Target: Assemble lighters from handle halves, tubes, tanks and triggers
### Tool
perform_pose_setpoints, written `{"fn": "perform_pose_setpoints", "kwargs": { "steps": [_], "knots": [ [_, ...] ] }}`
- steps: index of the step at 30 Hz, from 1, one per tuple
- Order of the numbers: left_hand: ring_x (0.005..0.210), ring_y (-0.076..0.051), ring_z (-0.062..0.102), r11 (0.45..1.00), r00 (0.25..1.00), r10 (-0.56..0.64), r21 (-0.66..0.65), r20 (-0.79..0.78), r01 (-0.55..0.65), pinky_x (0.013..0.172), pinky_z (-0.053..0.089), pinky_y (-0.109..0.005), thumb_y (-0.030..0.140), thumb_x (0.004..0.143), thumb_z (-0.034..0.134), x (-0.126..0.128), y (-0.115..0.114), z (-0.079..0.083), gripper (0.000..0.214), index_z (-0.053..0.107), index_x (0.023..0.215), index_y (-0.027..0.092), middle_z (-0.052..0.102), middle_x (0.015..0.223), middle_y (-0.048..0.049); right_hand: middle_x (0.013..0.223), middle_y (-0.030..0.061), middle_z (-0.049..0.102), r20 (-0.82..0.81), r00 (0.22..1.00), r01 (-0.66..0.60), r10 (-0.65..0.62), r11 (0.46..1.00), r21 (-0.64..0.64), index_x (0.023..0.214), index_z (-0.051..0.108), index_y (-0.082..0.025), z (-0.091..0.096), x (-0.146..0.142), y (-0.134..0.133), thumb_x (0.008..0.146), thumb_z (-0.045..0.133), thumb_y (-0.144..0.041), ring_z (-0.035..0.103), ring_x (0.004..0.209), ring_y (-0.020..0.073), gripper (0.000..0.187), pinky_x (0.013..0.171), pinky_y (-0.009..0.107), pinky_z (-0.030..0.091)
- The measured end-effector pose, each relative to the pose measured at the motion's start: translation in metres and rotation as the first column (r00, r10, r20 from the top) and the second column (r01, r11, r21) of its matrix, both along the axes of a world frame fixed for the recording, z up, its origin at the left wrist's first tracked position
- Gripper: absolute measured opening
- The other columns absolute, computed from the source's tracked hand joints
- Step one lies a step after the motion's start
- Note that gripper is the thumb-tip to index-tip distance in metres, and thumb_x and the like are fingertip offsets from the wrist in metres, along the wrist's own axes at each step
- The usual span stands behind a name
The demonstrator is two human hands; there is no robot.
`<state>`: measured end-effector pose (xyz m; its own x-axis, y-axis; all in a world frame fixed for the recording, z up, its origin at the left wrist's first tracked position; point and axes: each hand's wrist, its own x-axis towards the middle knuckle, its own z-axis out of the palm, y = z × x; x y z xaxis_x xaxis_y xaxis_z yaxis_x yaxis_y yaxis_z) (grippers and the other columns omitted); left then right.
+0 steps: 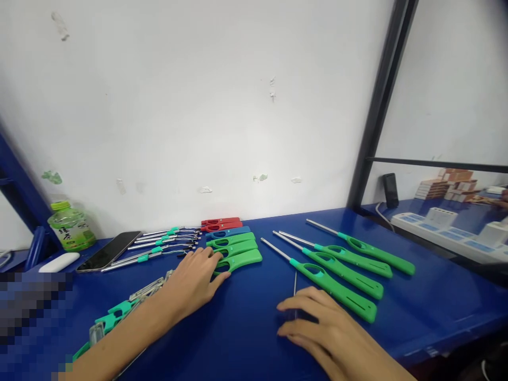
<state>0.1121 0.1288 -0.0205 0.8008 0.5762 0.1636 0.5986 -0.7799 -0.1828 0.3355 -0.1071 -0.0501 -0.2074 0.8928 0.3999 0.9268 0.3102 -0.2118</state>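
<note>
My left hand (194,280) lies flat on the blue table (246,338) with fingers stretched out, its fingertips touching a row of green lighter handles (238,253). Blue (228,232) and red handles (220,223) lie behind them. My right hand (325,330) rests on the table with fingers curled down over a thin metal rod (295,283); whether it grips the rod is hidden. Three assembled green long-nosed lighters (341,264) lie just beyond my right hand.
Several metal lighter inner tubes (166,243) lie left of the handles, more parts (119,312) under my left forearm. A phone (109,250), a white case (59,262) and a green bottle (71,225) stand at far left. A black post (377,106) divides off a neighbouring bench.
</note>
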Motion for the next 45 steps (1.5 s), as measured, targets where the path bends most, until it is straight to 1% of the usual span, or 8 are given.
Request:
{"fn": "perform_pose_setpoints", "kwargs": {
  "steps": [4, 13, 17, 23, 28, 32, 40, 45],
  "knots": [
    [0.119, -0.028, 0.071, 0.999, 1.0, -0.015, -0.035, 0.009, 0.015, 0.1, 0.062, -0.051, 0.04, 0.105, 0.071, 0.003, -0.004, 0.0, 0.038, 0.066, 0.137, 0.019, 0.068, 0.139, -0.0111, 0.136, 0.003, 0.076, -0.064, 0.987, 0.15, -0.149, 0.989, -0.002, 0.129, 0.077, -0.035, -0.02, 0.019, 0.005, 0.111, 0.058, -0.039, 0.07, 0.13, 0.0251, 0.026, 0.112, 0.043, 0.061],
    [0.113, -0.032, 0.073, 0.994, 0.997, 0.022, -0.11, 0.069, -0.014, 0.099, 0.061, -0.054, 0.033, 0.106, 0.065, -0.019, -0.036, 0.004, 0.024, 0.075, 0.123, 0.019, 0.074, 0.123, -0.0125, 0.135, 0.007, 0.078, -0.074, 0.961, 0.274, -0.267, 0.957, 0.099, 0.13, 0.079, -0.032, -0.037, 0.047, 0.015, 0.113, 0.05, -0.036, 0.071, 0.132, 0.0293, 0.034, 0.116, 0.053, 0.058],
    [0.119, -0.036, 0.073, 0.99, 0.992, 0.015, -0.141, 0.128, 0.003, 0.108, 0.058, -0.057, 0.032, 0.103, 0.062, -0.038, -0.061, -0.008, 0.03, 0.076, 0.128, 0.023, 0.074, 0.128, -0.0136, 0.148, 0.0038, 0.073, -0.08, 0.964, 0.26, -0.253, 0.961, 0.097, 0.143, 0.072, -0.039, -0.024, 0.029, 0.007, 0.109, 0.06, -0.045, 0.068, 0.139, 0.029, 0.036, 0.118, 0.05, 0.057],
    [0.126, -0.035, 0.074, 0.984, 0.943, -0.15, -0.052, 0.297, 0.173, 0.117, 0.057, -0.054, 0.043, 0.101, 0.065, -0.064, -0.09, -0.044, 0.046, 0.062, 0.147, 0.036, 0.077, 0.139, -0.0055, 0.166, 0.0031, 0.057, -0.053, 0.992, 0.11, -0.119, 0.982, -0.151, 0.164, 0.05, -0.041, 0.006, -0.015, 0.007, 0.095, 0.08, -0.053, 0.06, 0.149, 0.0313, 0.076, 0.117, 0.045, 0.057],
    [0.122, -0.032, 0.077, 0.978, 0.909, -0.192, -0.005, 0.371, 0.209, 0.114, 0.06, -0.049, 0.042, 0.101, 0.066, -0.067, -0.1, -0.058, 0.044, 0.061, 0.144, 0.037, 0.079, 0.134, -0.0019, 0.145, 0.0029, 0.074, -0.062, 0.996, 0.048, -0.057, 0.989, -0.141, 0.152, 0.063, -0.035, -0.002, -0.03, 0.021, 0.104, 0.073, -0.037, 0.073, 0.13, 0.0249, 0.049, 0.112, 0.041, 0.061],
    [0.132, -0.03, 0.073, 0.975, 0.913, -0.153, -0.095, 0.377, 0.203, 0.117, 0.059, -0.047, 0.042, 0.104, 0.064, -0.065, -0.104, -0.059, 0.047, 0.057, 0.15, 0.038, 0.076, 0.142, -0.0004, 0.134, 0.0013, 0.079, -0.072, 0.997, 0.031, -0.036, 0.997, -0.067, 0.141, 0.067, -0.03, -0.008, -0.03, 0.021, 0.108, 0.066, -0.028, 0.077, 0.12, 0.0227, 0.033, 0.104, 0.037, 0.063],
    [0.13, -0.03, 0.074, 0.959, 0.894, -0.066, -0.219, 0.444, 0.18, 0.116, 0.058, -0.045, 0.041, 0.099, 0.076, -0.064, -0.105, -0.064, 0.057, 0.059, 0.153, 0.04, 0.076, 0.14, -0.0011, 0.128, 0.0001, 0.082, -0.015, 1.0, -0.012, 0.013, 0.995, 0.1, 0.138, 0.063, -0.027, -0.008, -0.027, 0.018, 0.108, 0.062, -0.023, 0.08, 0.111, 0.0199, 0.031, 0.097, 0.033, 0.062],
    [0.14, -0.036, 0.067, 0.9, 0.88, 0.202, -0.437, 0.429, 0.006, 0.111, 0.061, -0.05, 0.044, 0.083, 0.093, -0.062, -0.105, -0.066, 0.071, 0.064, 0.149, 0.045, 0.078, 0.138, -0.0013, 0.128, 0.0023, 0.083, 0.015, 0.999, -0.032, 0.03, 0.986, 0.167, 0.139, 0.063, -0.025, -0.011, -0.026, 0.02, 0.109, 0.059, -0.024, 0.082, 0.11, 0.0198, 0.03, 0.095, 0.031, 0.064]
  ]
}}
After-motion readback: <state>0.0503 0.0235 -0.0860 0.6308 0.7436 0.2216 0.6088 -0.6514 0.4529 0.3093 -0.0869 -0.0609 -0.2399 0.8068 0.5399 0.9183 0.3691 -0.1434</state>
